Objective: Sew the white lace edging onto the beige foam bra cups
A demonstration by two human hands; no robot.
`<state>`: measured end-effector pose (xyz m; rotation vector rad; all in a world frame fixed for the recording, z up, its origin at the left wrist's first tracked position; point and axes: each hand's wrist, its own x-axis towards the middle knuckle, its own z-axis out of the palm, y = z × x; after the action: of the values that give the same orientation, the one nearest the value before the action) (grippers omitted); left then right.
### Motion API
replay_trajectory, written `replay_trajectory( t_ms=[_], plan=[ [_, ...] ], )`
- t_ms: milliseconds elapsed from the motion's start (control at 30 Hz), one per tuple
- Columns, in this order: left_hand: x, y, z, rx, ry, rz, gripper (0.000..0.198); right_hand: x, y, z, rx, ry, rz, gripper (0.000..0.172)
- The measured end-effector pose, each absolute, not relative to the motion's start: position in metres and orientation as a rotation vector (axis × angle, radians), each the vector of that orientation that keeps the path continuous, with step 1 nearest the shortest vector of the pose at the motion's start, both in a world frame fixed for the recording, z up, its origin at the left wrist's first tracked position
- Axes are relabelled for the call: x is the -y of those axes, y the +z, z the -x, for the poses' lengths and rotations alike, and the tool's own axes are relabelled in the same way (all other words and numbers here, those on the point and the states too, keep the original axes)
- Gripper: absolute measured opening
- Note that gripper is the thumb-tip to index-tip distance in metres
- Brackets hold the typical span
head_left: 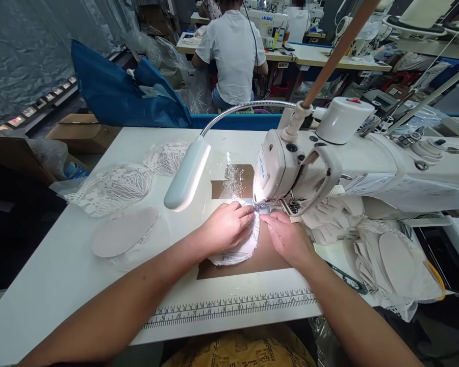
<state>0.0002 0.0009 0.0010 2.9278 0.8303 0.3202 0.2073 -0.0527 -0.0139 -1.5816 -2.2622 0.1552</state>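
Note:
My left hand (225,227) lies with curled fingers on a white lace piece (240,250), pressing it to the table just left of the needle. My right hand (288,238) rests flat beside it, fingertips at the lace edge under the presser foot (265,208). The white sewing machine (329,163) stands over both hands. Its head hides the needle itself.
A gooseneck lamp (186,176) hangs over the table to the left. Stacked lace and beige oval pieces (117,204) lie at left, more cut pieces (390,260) at right under the machine arm. A printed ruler (233,306) runs along the table's front edge. Another person (233,53) sits sewing behind.

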Motion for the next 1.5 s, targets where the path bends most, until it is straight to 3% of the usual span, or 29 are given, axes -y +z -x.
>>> replay_trajectory(
  t_ms=[1067,1500],
  plan=[
    [0.004,-0.005,-0.004,-0.804,0.433,-2.897,0.037,0.057,-0.017,-0.201,2.386,-0.062,1.537,0.036],
    [-0.004,0.000,0.005,-0.623,0.443,-2.833,0.025,0.059,-0.012,-0.204,2.420,0.028,1.471,0.036]
  ],
)
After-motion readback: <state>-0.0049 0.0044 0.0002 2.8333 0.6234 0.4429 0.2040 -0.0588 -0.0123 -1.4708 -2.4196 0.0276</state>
